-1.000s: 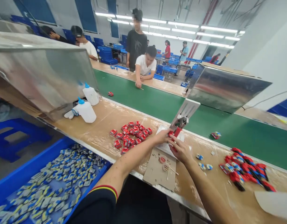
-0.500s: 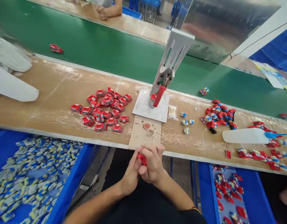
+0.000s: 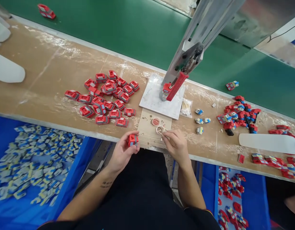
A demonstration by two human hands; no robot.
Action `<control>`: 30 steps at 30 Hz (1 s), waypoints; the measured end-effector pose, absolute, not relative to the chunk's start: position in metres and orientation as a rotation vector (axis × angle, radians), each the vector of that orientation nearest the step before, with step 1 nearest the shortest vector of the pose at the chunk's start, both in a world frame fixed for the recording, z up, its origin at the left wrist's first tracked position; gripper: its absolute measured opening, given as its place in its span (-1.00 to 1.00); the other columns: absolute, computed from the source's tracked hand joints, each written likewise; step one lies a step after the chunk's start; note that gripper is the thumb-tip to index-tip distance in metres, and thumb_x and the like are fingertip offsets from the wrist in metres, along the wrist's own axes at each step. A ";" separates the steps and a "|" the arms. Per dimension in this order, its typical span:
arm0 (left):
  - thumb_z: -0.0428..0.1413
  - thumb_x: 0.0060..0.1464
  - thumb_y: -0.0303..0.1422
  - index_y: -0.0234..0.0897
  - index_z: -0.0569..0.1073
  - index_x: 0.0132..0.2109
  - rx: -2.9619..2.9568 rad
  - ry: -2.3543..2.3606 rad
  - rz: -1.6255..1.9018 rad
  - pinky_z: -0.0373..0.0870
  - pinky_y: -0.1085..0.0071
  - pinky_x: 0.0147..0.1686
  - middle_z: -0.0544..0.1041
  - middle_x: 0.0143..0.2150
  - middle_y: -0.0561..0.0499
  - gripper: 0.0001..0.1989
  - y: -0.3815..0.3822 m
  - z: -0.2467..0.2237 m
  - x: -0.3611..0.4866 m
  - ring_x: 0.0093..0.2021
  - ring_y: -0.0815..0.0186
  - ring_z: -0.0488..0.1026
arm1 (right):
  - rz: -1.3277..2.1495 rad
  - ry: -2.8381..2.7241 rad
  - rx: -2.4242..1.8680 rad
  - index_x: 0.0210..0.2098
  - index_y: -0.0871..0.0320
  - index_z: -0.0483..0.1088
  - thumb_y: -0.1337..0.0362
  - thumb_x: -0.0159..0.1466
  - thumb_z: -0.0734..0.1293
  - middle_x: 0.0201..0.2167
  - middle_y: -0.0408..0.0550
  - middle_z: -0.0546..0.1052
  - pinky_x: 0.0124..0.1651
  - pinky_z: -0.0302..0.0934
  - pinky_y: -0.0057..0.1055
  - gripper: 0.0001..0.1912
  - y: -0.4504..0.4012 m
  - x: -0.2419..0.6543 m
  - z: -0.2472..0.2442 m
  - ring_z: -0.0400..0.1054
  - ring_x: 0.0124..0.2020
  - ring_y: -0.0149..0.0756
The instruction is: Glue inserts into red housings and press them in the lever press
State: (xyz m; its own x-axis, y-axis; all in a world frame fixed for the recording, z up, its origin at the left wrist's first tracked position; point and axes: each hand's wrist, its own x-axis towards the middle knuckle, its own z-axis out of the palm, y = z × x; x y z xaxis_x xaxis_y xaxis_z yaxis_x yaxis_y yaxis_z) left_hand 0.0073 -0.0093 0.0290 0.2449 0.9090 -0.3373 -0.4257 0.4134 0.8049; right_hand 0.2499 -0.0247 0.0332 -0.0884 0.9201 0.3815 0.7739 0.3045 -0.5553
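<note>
My left hand [image 3: 122, 153] is closed round a small red toy vehicle piece [image 3: 132, 140] with grey trim, held just off the table's front edge. My right hand [image 3: 177, 145] pinches a thin cotton swab [image 3: 165, 129] at a small round pot [image 3: 159, 129]. Beside that pot, a second pot with reddish contents [image 3: 155, 121] stands on the stained cardboard sheet [image 3: 146, 135]. Behind the cardboard is a press with a red handle [image 3: 177, 86], on a white marbled slab [image 3: 149, 92]. A bag of cotton swabs [image 3: 186, 107] lies to the slab's right.
Many red toy pieces [image 3: 109, 88] are heaped left of the slab. Small blue-and-white pieces [image 3: 199, 121] and a pile of assembled toys [image 3: 240, 111] lie right, near a white bottle [image 3: 262, 142]. Blue bins [image 3: 76, 169] flank me below. A green conveyor [image 3: 118, 28] runs behind.
My hands, earlier clasped together around the red piece, have parted. The left keeps the piece; the right has reached forward to the pot and taken hold of a swab. The camera view has shifted closer.
</note>
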 end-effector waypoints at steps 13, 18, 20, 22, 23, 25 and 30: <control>0.48 0.10 -0.05 -0.18 0.59 0.07 0.845 0.987 1.052 0.52 0.44 -0.35 0.70 -0.12 -0.07 -0.50 -0.008 0.011 -0.004 -0.43 0.42 0.47 | 0.304 -1.965 -1.393 -0.23 0.04 0.54 0.38 0.42 0.40 -0.33 -0.10 0.71 -0.21 0.45 -0.26 -0.88 0.001 0.250 0.039 0.55 -0.30 -0.21; 0.36 0.24 0.00 -0.21 0.63 0.14 0.984 1.005 1.023 0.63 0.36 -0.17 0.71 -0.05 -0.13 -0.52 -0.007 0.015 -0.004 -0.19 0.24 0.64 | 0.257 -1.986 -1.357 -0.24 0.04 0.54 0.42 0.41 0.41 -0.36 -0.12 0.70 -0.25 0.44 -0.28 -0.85 0.002 0.251 0.042 0.53 -0.33 -0.23; 0.43 0.18 -0.09 -0.20 0.57 0.22 1.057 1.007 1.036 0.66 0.33 -0.07 0.72 -0.01 -0.13 -0.45 -0.007 0.017 -0.003 -0.10 0.19 0.69 | 0.222 -1.989 -1.355 -0.24 0.04 0.52 0.44 0.40 0.41 -0.37 -0.13 0.69 -0.28 0.43 -0.30 -0.85 0.002 0.253 0.043 0.53 -0.35 -0.24; 0.51 0.07 -0.20 -0.19 0.49 0.25 1.064 0.969 1.058 0.69 0.32 -0.04 0.74 0.01 -0.13 -0.34 -0.008 0.018 -0.002 -0.07 0.17 0.73 | 0.207 -2.005 -1.355 -0.24 0.03 0.51 0.44 0.40 0.40 -0.37 -0.13 0.69 -0.29 0.42 -0.30 -0.84 0.003 0.253 0.043 0.53 -0.37 -0.25; 0.54 0.04 -0.25 -0.20 0.48 0.21 1.065 0.946 1.066 0.70 0.32 -0.03 0.74 0.03 -0.15 -0.34 -0.008 0.018 -0.001 -0.05 0.16 0.75 | 0.207 -2.009 -1.358 -0.25 0.03 0.51 0.44 0.40 0.40 -0.37 -0.13 0.69 -0.30 0.42 -0.30 -0.84 0.003 0.253 0.043 0.53 -0.37 -0.25; 0.55 0.01 -0.30 -0.25 0.52 0.08 1.093 0.917 1.081 0.71 0.31 -0.01 0.75 0.05 -0.21 -0.45 -0.009 0.018 0.001 0.01 0.11 0.75 | 0.212 -1.996 -1.369 -0.25 0.03 0.51 0.44 0.39 0.41 -0.38 -0.14 0.67 -0.31 0.41 -0.30 -0.84 0.003 0.253 0.041 0.52 -0.37 -0.25; 0.56 -0.01 -0.33 -0.28 0.59 0.00 1.177 0.867 1.162 0.72 0.34 -0.02 0.76 0.02 -0.22 -0.54 -0.008 0.014 0.004 0.04 0.09 0.76 | 0.205 -1.975 -1.355 -0.25 0.03 0.50 0.47 0.37 0.41 -0.37 -0.15 0.67 -0.30 0.39 -0.32 -0.82 0.003 0.251 0.039 0.52 -0.37 -0.28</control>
